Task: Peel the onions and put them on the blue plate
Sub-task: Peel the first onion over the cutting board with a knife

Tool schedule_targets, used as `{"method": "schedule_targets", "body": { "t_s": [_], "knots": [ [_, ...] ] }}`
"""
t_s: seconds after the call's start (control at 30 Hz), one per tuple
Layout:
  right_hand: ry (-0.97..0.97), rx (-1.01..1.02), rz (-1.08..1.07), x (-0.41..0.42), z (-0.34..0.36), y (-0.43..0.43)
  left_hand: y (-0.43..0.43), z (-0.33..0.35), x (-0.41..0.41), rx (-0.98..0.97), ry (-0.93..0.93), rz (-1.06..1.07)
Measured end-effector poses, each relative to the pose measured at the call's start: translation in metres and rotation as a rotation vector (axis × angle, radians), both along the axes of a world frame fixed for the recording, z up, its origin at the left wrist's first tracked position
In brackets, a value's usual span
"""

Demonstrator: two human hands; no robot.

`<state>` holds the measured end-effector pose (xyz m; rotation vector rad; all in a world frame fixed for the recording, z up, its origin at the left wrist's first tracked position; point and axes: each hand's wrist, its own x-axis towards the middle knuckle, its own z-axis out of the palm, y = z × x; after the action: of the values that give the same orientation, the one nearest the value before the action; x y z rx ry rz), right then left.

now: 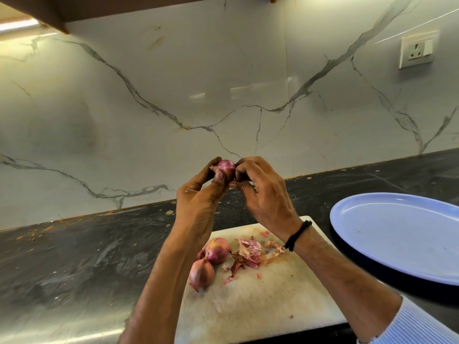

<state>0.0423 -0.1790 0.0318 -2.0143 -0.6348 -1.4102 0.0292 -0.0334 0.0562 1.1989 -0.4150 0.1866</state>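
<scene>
The blue plate (397,234) is cut off by the right edge of the view, and both forearms cover parts of the white cutting board (260,306). The right hand (263,194) curls its fingers against the right side of the onion (226,169), which is raised above the counter. Its fingertips are hidden, so what they pinch is unclear. The left hand (198,202) grips that onion, thumb pressed on its glossy purple skin, with a dry tuft poking out to the left. Two more onions (216,250), papery pink and teardrop-shaped, lie touching on the stained board beside crinkled peels (248,254). The smooth oval plate rests on the dark, scuffed stone counter (74,256), just right of the board.
</scene>
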Motion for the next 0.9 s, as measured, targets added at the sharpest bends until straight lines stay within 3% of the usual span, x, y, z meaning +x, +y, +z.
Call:
{"method": "schedule_targets", "body": {
  "t_s": [0.43, 0.9],
  "knots": [
    [0.018, 0.258, 0.166, -0.0067, 0.0085, 0.0011, -0.0010, 0.0069, -0.0078, -0.076, 0.032, -0.032],
    [-0.026, 0.222, 0.062, -0.0012, 0.0050, 0.0001, 0.0008, 0.0014, -0.0026, 0.110, -0.019, -0.001]
  ]
}}
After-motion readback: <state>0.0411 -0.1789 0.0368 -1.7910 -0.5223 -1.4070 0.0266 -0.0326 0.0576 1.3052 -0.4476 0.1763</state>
